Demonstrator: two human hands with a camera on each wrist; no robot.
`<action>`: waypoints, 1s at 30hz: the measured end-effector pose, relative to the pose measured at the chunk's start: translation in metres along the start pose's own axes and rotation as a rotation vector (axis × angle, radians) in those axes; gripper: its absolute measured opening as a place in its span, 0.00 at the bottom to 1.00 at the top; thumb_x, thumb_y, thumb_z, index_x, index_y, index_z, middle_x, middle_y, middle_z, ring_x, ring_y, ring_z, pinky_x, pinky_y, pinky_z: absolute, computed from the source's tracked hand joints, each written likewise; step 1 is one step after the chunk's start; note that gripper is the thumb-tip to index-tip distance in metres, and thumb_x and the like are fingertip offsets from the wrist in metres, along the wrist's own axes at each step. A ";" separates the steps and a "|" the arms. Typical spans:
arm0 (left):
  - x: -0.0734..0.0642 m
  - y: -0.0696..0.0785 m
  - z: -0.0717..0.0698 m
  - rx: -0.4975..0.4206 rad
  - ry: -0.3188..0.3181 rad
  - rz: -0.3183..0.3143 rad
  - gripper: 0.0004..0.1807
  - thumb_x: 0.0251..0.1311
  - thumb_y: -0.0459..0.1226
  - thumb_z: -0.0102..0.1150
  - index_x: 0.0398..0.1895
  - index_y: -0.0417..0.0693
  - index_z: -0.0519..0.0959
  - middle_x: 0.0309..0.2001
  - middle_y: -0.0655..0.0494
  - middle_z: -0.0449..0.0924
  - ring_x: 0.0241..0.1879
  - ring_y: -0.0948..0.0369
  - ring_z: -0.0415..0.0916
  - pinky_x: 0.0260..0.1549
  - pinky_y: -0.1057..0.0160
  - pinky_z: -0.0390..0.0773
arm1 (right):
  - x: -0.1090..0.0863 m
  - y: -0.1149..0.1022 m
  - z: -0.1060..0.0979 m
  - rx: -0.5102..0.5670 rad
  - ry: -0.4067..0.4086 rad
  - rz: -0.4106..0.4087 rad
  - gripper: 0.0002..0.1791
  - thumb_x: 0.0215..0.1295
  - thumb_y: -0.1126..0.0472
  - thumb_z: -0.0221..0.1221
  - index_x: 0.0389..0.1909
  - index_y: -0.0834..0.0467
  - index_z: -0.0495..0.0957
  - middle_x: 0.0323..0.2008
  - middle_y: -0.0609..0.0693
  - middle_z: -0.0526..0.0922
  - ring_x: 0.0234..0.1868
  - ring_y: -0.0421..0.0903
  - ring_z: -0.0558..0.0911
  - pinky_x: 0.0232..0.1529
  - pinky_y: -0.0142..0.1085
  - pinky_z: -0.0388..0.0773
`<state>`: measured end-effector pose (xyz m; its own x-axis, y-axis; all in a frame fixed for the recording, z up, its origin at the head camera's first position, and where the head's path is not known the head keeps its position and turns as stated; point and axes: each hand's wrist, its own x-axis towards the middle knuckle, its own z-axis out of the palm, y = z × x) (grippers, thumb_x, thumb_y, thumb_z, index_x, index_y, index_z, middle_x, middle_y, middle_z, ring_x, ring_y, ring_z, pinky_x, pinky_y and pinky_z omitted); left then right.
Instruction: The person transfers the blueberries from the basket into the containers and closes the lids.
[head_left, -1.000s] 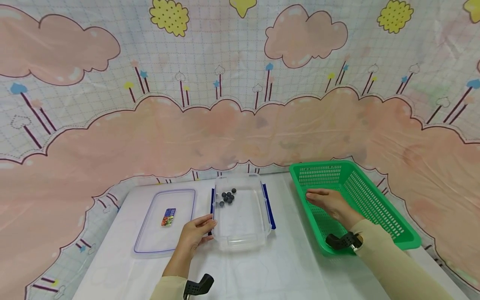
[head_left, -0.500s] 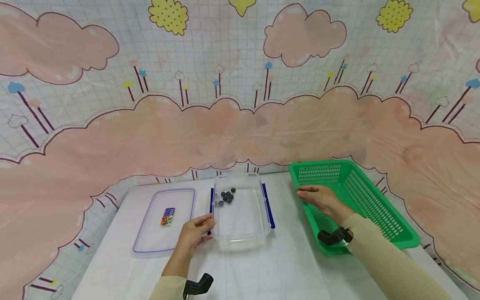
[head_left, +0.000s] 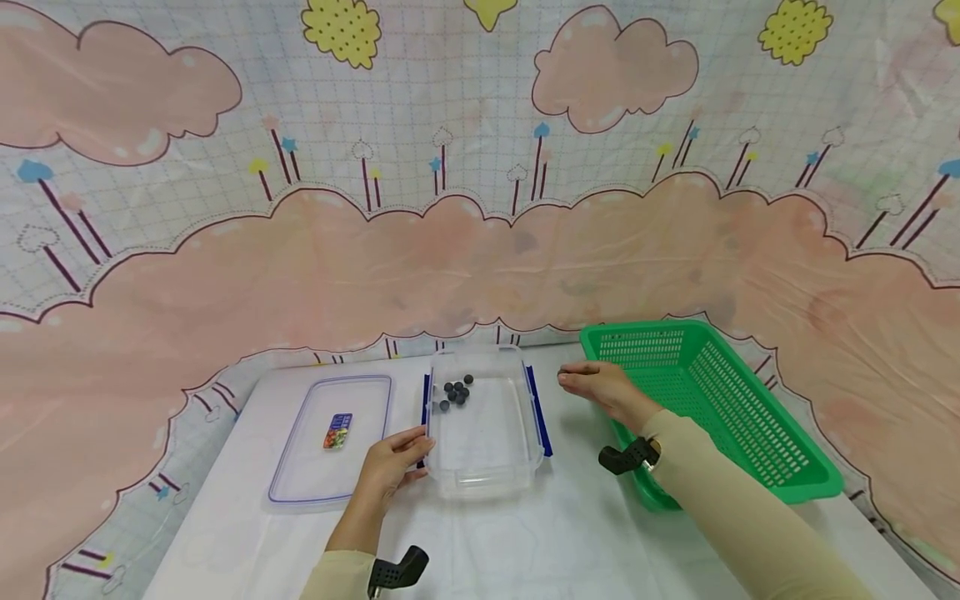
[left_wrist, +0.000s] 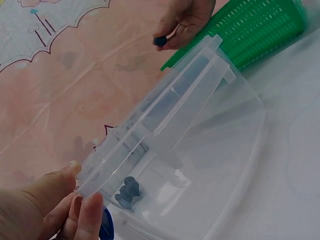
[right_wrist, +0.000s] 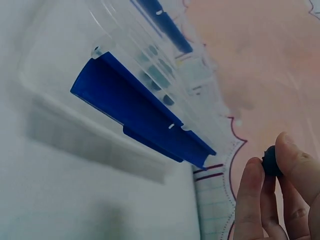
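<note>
A clear plastic box [head_left: 487, 442] with blue side latches stands on the table, several blueberries [head_left: 456, 392] gathered toward its far left part. At its left side my left hand [head_left: 393, 462] grips the wall, thumb at the rim and fingers lower down, as the left wrist view shows [left_wrist: 65, 205]. Between the box and the green basket [head_left: 735, 408], my right hand [head_left: 607, 392] is held above the table. It pinches one blueberry [right_wrist: 271, 161] between thumb and fingertips; the berry's crown shows in the right wrist view.
Left of the box lies a clear lid [head_left: 300, 467] with a blue-purple edge and a colourful label [head_left: 337, 431]. The green basket's left rim is close under my right forearm. A patterned cloth [head_left: 450, 275] hangs behind the table.
My right hand has moved left, from over the green basket to the gap beside the box, with the blueberry. My left hand and the box have stayed put.
</note>
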<state>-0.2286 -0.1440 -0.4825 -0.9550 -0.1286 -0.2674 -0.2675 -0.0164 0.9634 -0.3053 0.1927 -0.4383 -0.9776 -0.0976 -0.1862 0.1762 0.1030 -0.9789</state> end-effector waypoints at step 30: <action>0.005 0.003 0.005 0.017 -0.002 -0.012 0.24 0.61 0.33 0.66 0.60 0.35 0.76 0.38 0.57 0.80 0.37 0.62 0.80 0.30 0.68 0.85 | 0.044 -0.018 0.086 0.016 0.009 0.054 0.18 0.61 0.73 0.64 0.52 0.74 0.78 0.47 0.65 0.84 0.44 0.50 0.87 0.50 0.38 0.83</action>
<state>-0.2345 -0.1398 -0.4815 -0.9519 -0.1263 -0.2793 -0.2814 -0.0014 0.9596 -0.3417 0.1016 -0.4358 -0.9675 -0.0834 -0.2386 0.2309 0.0920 -0.9686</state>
